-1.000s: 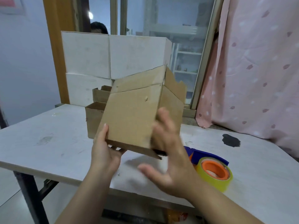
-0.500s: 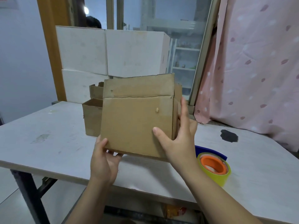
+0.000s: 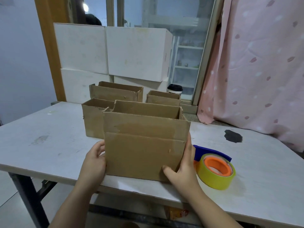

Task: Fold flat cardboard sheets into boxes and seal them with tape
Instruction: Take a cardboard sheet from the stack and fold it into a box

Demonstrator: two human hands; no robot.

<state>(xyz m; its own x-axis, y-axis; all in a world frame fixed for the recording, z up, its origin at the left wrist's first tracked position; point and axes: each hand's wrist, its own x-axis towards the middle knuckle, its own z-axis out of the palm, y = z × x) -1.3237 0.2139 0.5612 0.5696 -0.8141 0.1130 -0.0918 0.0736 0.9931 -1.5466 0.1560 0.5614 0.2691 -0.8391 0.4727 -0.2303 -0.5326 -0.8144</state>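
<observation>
White, scuffed tabletop (image 3: 49,145) fills the head view, with a pink patterned curtain (image 3: 263,63) beyond the right hand and stacked white cartons (image 3: 136,53) by the window straight ahead of both hands. Between the hands, upright near the table's front edge, is the brown corrugated cardboard box (image 3: 144,155), its top open and its flaps standing up. The left hand (image 3: 94,162) holds the box's left wall, fingers curled at that edge. The right hand (image 3: 184,170) clasps the right front corner, thumb pressed low on the front face and fingers laid up the side wall. Just beside the right hand lies a yellow tape roll with an orange core (image 3: 215,173), backed by a blue plastic piece (image 3: 209,153). Past the fingertips of both hands stand three more open brown cardboard boxes (image 3: 93,120), and farther off a paper cup with a black lid (image 3: 174,89). Empty board like this should be light and fairly stiff along its walls, yet the raised flaps will likely bend and the frayed edges tear easily. The lower corners and side walls look the safest places to hold, since squeezing the middle of a wall could bow it inward.
</observation>
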